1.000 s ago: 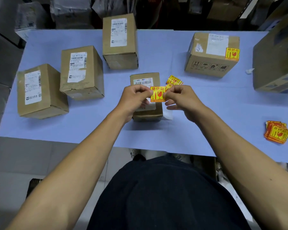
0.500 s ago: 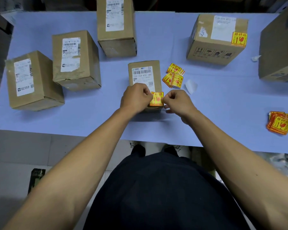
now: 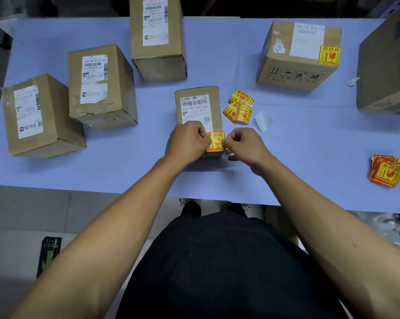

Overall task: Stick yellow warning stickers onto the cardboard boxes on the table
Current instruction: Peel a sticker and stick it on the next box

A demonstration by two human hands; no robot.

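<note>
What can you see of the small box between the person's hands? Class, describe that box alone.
The small box is plain brown cardboard, upright on the blue table, nearest the person. Its top carries a white shipping label with a barcode and printed number. A yellow-and-red sticker lies at its near right corner. The left hand covers its near left part, and the right hand pinches the sticker's right edge. Loose stickers lie apart on its right.

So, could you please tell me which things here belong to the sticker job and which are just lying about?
Job:
- small brown cardboard box under both hands
- yellow warning sticker being pressed on
- left hand, right hand
- loose yellow stickers
- sticker stack
- three unstickered boxes

Lying about:
- white backing paper
- already stickered box
</note>
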